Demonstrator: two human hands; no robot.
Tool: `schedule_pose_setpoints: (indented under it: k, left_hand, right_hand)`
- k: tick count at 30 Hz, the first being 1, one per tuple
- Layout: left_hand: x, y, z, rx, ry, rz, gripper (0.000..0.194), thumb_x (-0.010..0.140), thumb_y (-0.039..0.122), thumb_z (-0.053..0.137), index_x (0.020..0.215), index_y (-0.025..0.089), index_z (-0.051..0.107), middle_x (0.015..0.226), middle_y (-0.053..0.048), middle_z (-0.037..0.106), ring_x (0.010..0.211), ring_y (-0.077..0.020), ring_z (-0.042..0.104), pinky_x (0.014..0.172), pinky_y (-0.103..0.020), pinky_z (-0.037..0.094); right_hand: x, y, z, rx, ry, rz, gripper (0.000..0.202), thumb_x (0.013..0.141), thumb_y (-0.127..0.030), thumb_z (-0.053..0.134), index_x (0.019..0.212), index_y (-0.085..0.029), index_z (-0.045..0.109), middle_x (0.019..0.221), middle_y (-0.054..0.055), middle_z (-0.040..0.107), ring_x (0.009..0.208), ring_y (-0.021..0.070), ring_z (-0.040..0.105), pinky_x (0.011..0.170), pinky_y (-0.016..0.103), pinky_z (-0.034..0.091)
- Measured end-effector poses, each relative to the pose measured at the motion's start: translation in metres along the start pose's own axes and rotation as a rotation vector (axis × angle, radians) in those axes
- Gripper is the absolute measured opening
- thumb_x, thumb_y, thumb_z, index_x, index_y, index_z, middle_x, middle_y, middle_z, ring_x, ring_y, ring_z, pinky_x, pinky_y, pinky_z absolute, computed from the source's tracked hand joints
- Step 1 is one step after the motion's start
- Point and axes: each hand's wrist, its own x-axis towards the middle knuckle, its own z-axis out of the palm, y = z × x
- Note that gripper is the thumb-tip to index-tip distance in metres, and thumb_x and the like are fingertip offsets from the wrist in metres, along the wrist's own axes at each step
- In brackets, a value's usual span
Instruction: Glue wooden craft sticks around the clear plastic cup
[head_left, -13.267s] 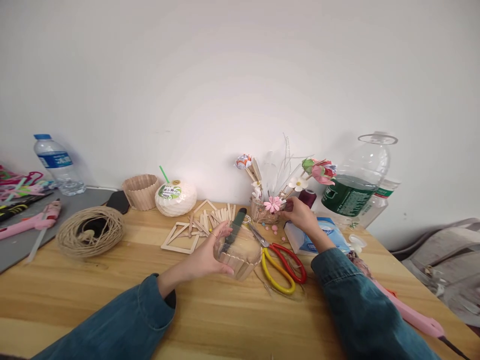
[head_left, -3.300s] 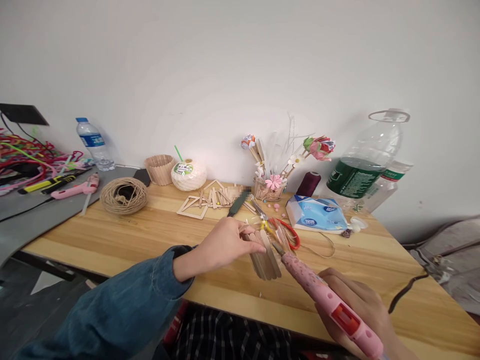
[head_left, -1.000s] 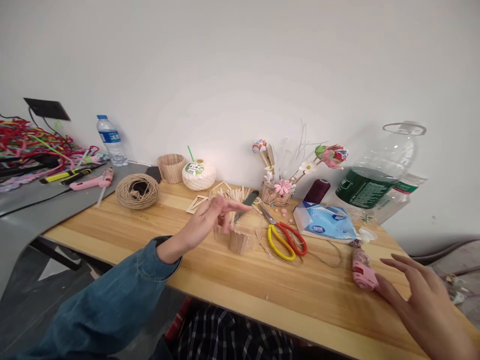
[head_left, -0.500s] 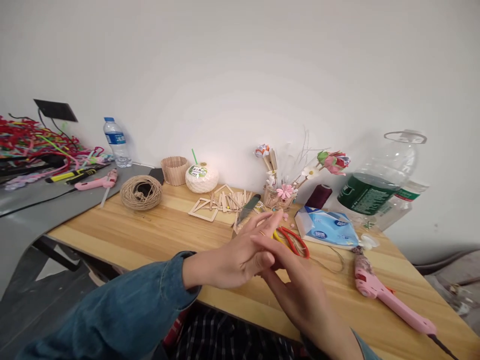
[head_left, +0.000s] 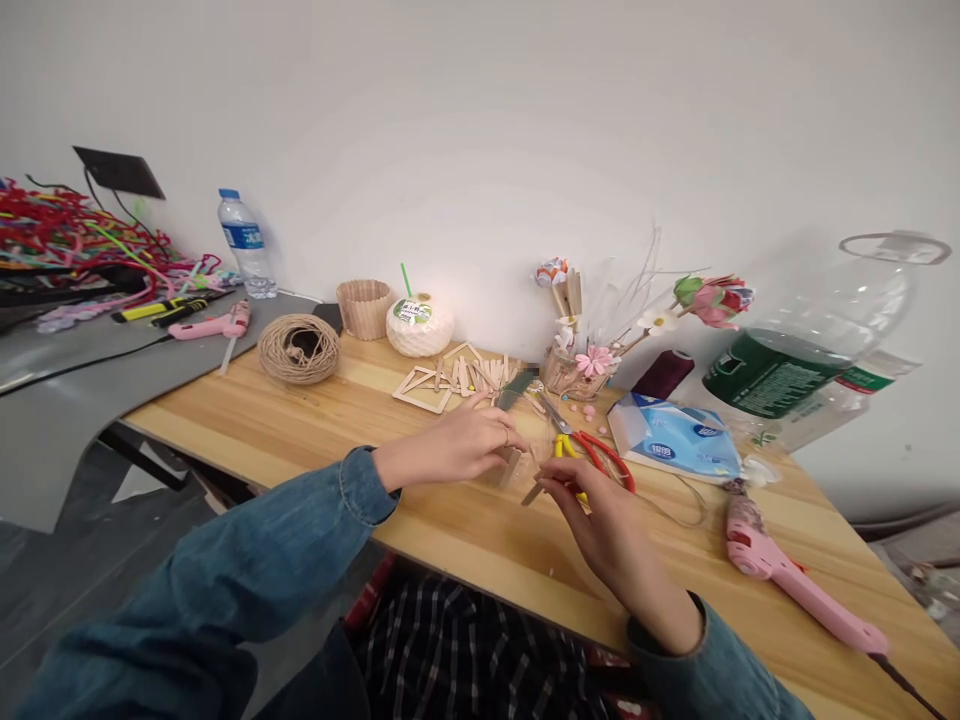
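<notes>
My left hand [head_left: 461,442] hovers over the middle of the wooden table [head_left: 360,440], fingers bent downward beside a small clear item [head_left: 514,465] that is too blurred to make out. Closed in a pinch, my right hand [head_left: 592,500] holds a small thin strip [head_left: 533,492] that points down to the left. Just beyond it lie red-handled scissors [head_left: 611,462] and a yellow-handled tool [head_left: 562,447]. Wooden sticks [head_left: 480,374] and small stick frames [head_left: 424,390] are behind my left hand.
A twine ball [head_left: 298,348], stick cup [head_left: 364,308] and white coconut [head_left: 420,327] stand back left. Artificial flowers [head_left: 595,361], a blue tissue pack [head_left: 675,437] and a large bottle [head_left: 787,370] are back right. A pink glue gun [head_left: 802,590] lies right.
My hands have moved apart from touching each other. The thin strip now shows in my right fingers. The view has shifted, with the table items appearing elsewhere in the frame.
</notes>
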Motion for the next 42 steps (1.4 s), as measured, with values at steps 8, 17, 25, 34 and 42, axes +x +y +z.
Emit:
schedule_pose_setpoints:
  k: [8, 17, 25, 34, 42]
  left_hand:
    - [0.004, -0.005, -0.001, -0.073, -0.039, -0.055, 0.016, 0.085, 0.018, 0.059, 0.1, 0.016, 0.06, 0.101, -0.004, 0.07, 0.095, -0.0181, 0.062, 0.1, -0.037, 0.03]
    - [0.005, -0.005, 0.0, -0.043, -0.048, -0.047, 0.009, 0.084, 0.018, 0.059, 0.093, 0.016, 0.06, 0.094, -0.003, 0.07, 0.091, -0.0171, 0.063, 0.101, -0.039, 0.028]
    - [0.006, -0.006, -0.001, -0.055, -0.043, -0.055, 0.007, 0.083, 0.018, 0.06, 0.09, 0.016, 0.062, 0.09, -0.001, 0.071, 0.086, -0.0162, 0.063, 0.103, -0.041, 0.025]
    - [0.006, -0.006, -0.002, -0.039, -0.045, -0.076, 0.011, 0.083, 0.02, 0.061, 0.093, 0.017, 0.063, 0.093, -0.002, 0.072, 0.089, -0.0178, 0.063, 0.102, -0.041, 0.026]
    - [0.006, -0.008, 0.0, -0.053, -0.031, -0.054, 0.01, 0.084, 0.017, 0.059, 0.092, 0.017, 0.062, 0.094, -0.002, 0.072, 0.091, -0.0176, 0.063, 0.102, -0.041, 0.027]
  right_hand:
    - [-0.001, 0.006, 0.013, 0.04, 0.043, -0.044, 0.005, 0.086, -0.018, 0.056, 0.089, -0.021, 0.058, 0.08, 0.001, 0.067, 0.071, 0.0124, 0.063, 0.063, 0.023, 0.05]
    - [0.003, 0.006, 0.013, 0.012, 0.116, -0.12, 0.008, 0.083, -0.015, 0.061, 0.088, -0.02, 0.062, 0.078, 0.002, 0.066, 0.07, 0.0129, 0.062, 0.064, 0.025, 0.05]
    - [0.01, 0.004, 0.009, -0.013, 0.082, -0.186, 0.005, 0.084, -0.015, 0.06, 0.086, -0.019, 0.06, 0.075, 0.001, 0.066, 0.066, 0.0115, 0.061, 0.062, 0.024, 0.049]
    - [0.013, 0.007, 0.01, 0.016, 0.045, -0.185, 0.007, 0.084, -0.013, 0.059, 0.087, -0.02, 0.059, 0.075, 0.001, 0.066, 0.068, 0.0126, 0.06, 0.062, 0.026, 0.048]
    - [0.014, 0.013, 0.015, -0.087, 0.129, -0.192, 0.008, 0.08, -0.016, 0.064, 0.087, -0.021, 0.063, 0.079, 0.004, 0.059, 0.072, 0.015, 0.052, 0.061, 0.03, 0.043]
